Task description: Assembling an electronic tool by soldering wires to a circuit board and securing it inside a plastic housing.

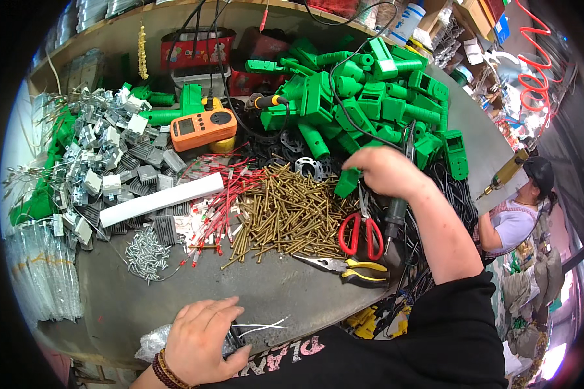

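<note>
My left hand (204, 340) is curled at the table's near edge around a dark part (231, 340) with two thin white wires (263, 326) sticking out to the right. Most of that part is hidden by the fingers and palm. Crumpled clear plastic (153, 342) lies beside the wrist. Farther off, my right hand (386, 170) reaches to the front of a heap of green plastic housings (363, 104). Its fingers are closed at the top of a small green plastic piece (348, 184). Just below are red-handled scissors (374, 238) and a dark electric screwdriver (394, 217).
Brass-coloured screws (285, 214) are piled mid-table, with yellow-and-black pliers (363, 272) in front. Leftward lie red wires (222, 211), a white roll (162, 199), silver screws (148, 253) and metal parts (104, 149). An orange meter-like device (203, 129) stands behind. Another person (516, 217) sits at right.
</note>
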`<state>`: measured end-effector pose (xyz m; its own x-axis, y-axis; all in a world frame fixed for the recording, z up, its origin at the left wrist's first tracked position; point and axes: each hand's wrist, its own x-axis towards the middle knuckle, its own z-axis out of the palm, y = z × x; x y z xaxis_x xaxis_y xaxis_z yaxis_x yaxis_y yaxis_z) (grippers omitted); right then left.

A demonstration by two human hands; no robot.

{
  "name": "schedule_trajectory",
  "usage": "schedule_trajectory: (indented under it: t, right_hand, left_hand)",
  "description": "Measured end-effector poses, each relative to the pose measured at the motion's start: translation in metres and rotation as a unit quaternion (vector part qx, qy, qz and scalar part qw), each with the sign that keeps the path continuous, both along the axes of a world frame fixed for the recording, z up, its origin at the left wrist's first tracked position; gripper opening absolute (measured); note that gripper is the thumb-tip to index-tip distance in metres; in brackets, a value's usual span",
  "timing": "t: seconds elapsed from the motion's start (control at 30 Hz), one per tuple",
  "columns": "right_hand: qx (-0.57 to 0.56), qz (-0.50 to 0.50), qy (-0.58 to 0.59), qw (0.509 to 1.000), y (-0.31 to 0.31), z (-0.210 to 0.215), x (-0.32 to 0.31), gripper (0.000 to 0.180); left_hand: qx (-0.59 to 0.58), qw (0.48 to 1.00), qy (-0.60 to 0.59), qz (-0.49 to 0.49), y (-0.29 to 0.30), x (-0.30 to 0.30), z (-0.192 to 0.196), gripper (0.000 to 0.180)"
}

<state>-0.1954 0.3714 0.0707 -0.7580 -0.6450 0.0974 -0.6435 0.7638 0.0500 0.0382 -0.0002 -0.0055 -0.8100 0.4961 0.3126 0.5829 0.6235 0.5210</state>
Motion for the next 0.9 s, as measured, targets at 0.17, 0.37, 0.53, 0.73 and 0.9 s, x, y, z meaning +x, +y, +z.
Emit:
schedule_trajectory:
  t: [0.17, 0.37, 0.53, 0.73, 0.9]
  right_hand:
    - [-0.116, -0.110, 0.193, 0.968, -0.017, 0.039, -0.054, 0.030]
    - [0.054, -0.210, 0.148, 0.965, -0.097, 0.015, -0.080, 0.045]
    - [-0.119, -0.243, 0.200, 0.942, -0.090, 0.011, -0.082, 0.050]
    - [-0.326, -0.024, 0.285, 0.901, -0.078, 0.044, 0.002, 0.034]
    - [-0.243, 0.079, 0.040, 0.966, -0.045, 0.107, 0.139, 0.031]
  left_hand:
    - [0.010, 1.000, -0.005, 0.008, -0.001, -0.002, -0.003, 0.055]
    - [0.022, 1.000, -0.001, 0.004, -0.005, 0.000, -0.003, 0.053]
    - [0.020, 1.000, -0.004, -0.001, -0.003, -0.004, 0.001, 0.051]
    - [0.027, 1.000, -0.003, 0.008, -0.009, 0.000, 0.002, 0.051]
    - [0.121, 0.983, 0.140, 0.006, -0.023, -0.002, 0.056, 0.063]
